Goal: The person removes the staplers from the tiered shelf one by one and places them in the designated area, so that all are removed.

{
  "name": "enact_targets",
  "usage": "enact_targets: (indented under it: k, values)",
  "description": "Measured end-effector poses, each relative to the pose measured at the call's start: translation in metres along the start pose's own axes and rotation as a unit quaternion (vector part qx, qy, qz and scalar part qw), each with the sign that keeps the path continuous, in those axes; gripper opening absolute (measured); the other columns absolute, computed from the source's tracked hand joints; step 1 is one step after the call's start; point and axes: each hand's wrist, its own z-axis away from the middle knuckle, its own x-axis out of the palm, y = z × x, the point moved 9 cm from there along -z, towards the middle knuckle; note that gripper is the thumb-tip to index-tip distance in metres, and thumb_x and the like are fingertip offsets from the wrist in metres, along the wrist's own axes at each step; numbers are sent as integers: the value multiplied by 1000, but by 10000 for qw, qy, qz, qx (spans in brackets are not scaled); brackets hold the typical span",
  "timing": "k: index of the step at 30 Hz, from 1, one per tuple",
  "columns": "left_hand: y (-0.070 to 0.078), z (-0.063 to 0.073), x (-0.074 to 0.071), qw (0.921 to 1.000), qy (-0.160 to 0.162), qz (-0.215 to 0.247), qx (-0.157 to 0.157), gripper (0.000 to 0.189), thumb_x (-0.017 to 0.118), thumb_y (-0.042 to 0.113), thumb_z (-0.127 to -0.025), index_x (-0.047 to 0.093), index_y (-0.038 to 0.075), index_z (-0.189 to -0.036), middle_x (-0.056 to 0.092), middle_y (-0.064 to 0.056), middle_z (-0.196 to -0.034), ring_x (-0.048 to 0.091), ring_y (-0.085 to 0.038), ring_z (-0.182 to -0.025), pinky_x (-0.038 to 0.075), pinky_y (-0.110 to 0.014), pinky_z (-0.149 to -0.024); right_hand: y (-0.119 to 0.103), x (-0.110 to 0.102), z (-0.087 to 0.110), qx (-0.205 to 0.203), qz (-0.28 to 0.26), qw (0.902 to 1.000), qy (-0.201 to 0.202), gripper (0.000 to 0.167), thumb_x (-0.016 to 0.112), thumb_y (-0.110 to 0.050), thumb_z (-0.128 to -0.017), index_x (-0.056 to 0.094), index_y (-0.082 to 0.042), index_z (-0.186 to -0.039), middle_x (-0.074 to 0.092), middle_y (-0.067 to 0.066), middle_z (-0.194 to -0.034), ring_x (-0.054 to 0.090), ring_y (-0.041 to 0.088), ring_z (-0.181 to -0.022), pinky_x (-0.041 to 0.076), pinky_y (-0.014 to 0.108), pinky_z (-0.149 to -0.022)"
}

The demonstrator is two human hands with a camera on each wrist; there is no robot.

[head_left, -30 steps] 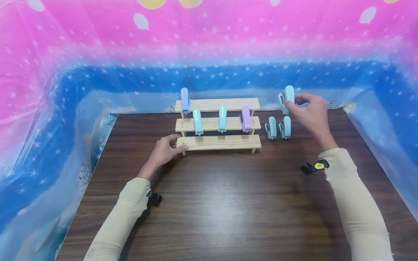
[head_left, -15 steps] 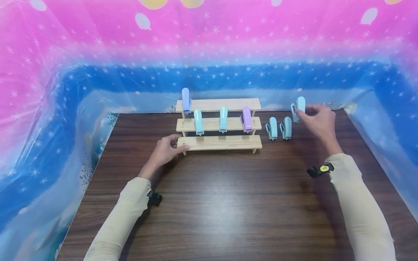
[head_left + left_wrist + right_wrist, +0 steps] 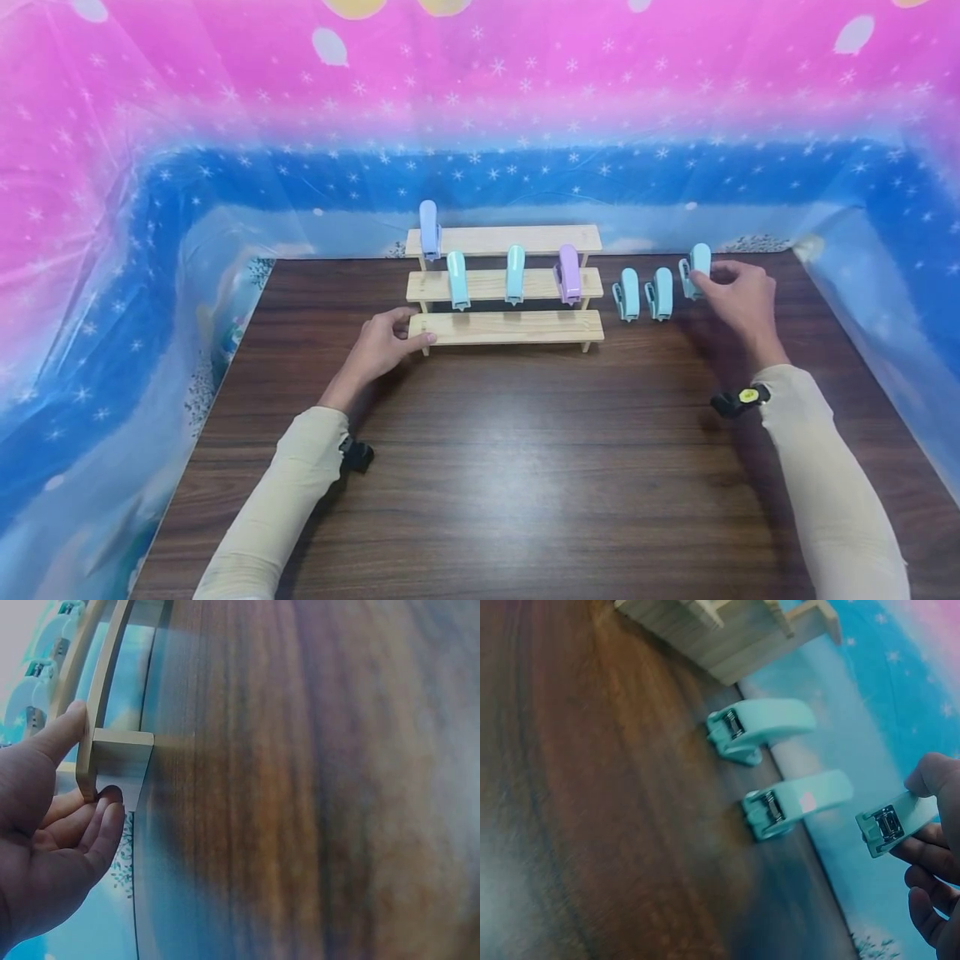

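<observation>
My left hand (image 3: 378, 346) grips the left end of the lowest step of a three-tier wooden display stand (image 3: 510, 328). In the left wrist view the thumb lies on one face of the board, with the fingers curled at its end. At the right, my right hand (image 3: 742, 302) pinches a mint-green stapler (image 3: 885, 827) between thumb and fingers; whether its base touches the table cannot be told. Left of it, two more mint staplers stand side by side, a nearer-to-hand stapler (image 3: 661, 292) and another stapler (image 3: 628, 293).
On the middle step are two mint staplers, a left one (image 3: 457, 279) and a centre one (image 3: 514, 271), plus a purple stapler (image 3: 568, 271). A periwinkle stapler (image 3: 429, 227) occupies the top step's left end. Behind the dark wood table (image 3: 480, 467) hangs a pink-and-blue printed cloth (image 3: 525, 179).
My right hand has carried the mint stapler rightward and down, from above the two standing staplers to their right. The left hand keeps its grip on the stand.
</observation>
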Motion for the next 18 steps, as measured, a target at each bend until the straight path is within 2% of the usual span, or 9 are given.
enact_targets:
  k: [4,6,10,14,18]
  values:
    - [-1,0,1,10000,-17,11,-26,70,77,43,-92,55,1,-144,68,-19,-126,65,-32,-114,54,-48,-97,12,7,2,84,43,9999,-81,70,64,-59,-93,68,1,-129,68,26,-124,48,40,-124,39,54,-103]
    - [-1,1,1,10000,-26,18,-39,70,76,43,-92,55,2,-145,68,-19,-126,64,-32,-115,54,-48,-97,16,10,2,95,75,9999,-112,72,63,-60,-94,67,1,-130,68,26,-124,50,39,-121,42,50,-97]
    - [1,1,1,10000,-17,-25,-38,70,76,43,-93,54,2,-145,67,-20,-127,64,-32,-116,53,-49,-98,21,16,3,72,129,9997,-211,74,61,-62,-94,66,2,-131,68,25,-123,52,38,-118,43,47,-91]
    - [2,1,0,10000,4,-64,-38,70,76,44,-92,55,2,-145,67,-19,-127,64,-32,-116,53,-49,-98,25,22,5,76,144,9993,-325,73,62,-61,-94,66,2,-131,66,27,-126,49,43,-124,40,56,-100]
    - [2,2,0,10000,3,-67,-40,70,76,43,-93,54,1,-145,67,-20,-127,64,-32,-116,53,-49,-99,29,26,6,60,192,9990,-393,72,62,-59,-94,66,3,-131,65,27,-129,48,46,-128,37,59,-106]
